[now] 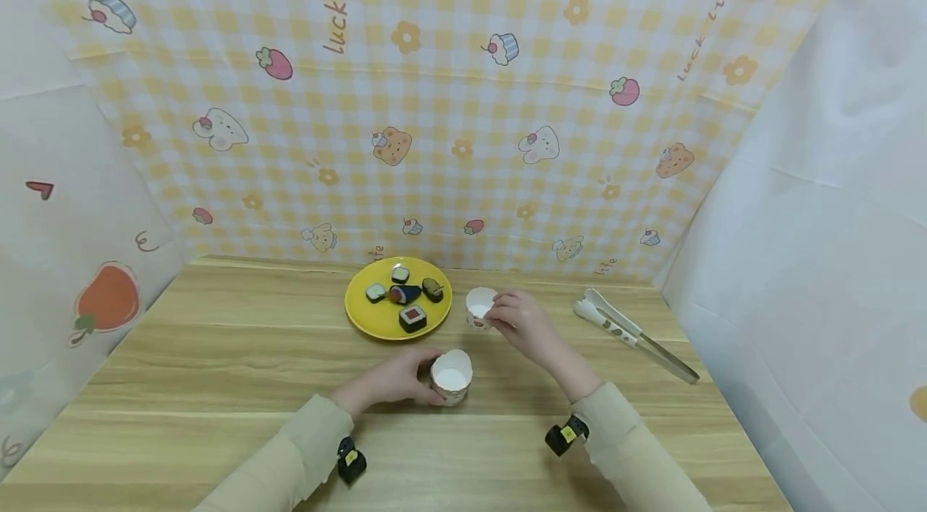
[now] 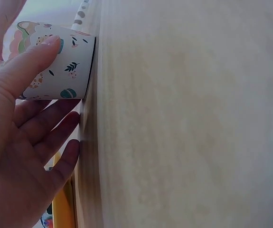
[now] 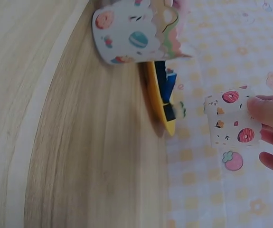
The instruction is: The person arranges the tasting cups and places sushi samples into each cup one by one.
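A white paper baking cup [image 1: 451, 377] with a scalloped rim and small printed pictures stands on the table. My left hand [image 1: 397, 377] holds it from the left, the thumb [image 2: 36, 57] along its near side and the fingers beyond it. Farther back and to the right, my right hand [image 1: 525, 325] pinches a second paper cup [image 3: 233, 116], printed with doughnuts, by its edge. That cup is off the tabletop in the right wrist view.
A yellow plate [image 1: 360, 319] with several sushi pieces, among them a square roll [image 1: 413, 320], sits at the back of the wooden table [image 1: 217, 383]. White-and-metal tongs [image 1: 637, 333] lie at the right. A checked cloth [image 1: 449, 93] hangs behind.
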Tool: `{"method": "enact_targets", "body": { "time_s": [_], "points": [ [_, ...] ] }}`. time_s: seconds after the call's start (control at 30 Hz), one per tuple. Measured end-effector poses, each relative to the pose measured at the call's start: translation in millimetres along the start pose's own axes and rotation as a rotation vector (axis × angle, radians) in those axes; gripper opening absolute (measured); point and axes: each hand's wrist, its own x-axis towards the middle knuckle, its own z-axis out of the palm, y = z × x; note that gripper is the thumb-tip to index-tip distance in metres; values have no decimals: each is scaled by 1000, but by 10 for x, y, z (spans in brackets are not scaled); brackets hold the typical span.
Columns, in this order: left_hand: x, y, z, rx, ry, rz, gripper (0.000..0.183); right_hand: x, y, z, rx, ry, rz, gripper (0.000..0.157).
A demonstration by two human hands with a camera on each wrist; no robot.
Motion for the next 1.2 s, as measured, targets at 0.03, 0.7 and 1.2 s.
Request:
{"method": "enact_targets", "body": {
  "time_s": [0.03,0.7,1.2],
  "points": [
    [1,1,-1,-3,0,2,67,-8,19,12,-5,-2,6,14],
    [-9,-30,11,5,3,0,67,-235,341,278,-52,-35,98,11],
    [-1,-31,16,-9,7,2,67,-340,363,388,-77,-70,205,9]
  ]
}}
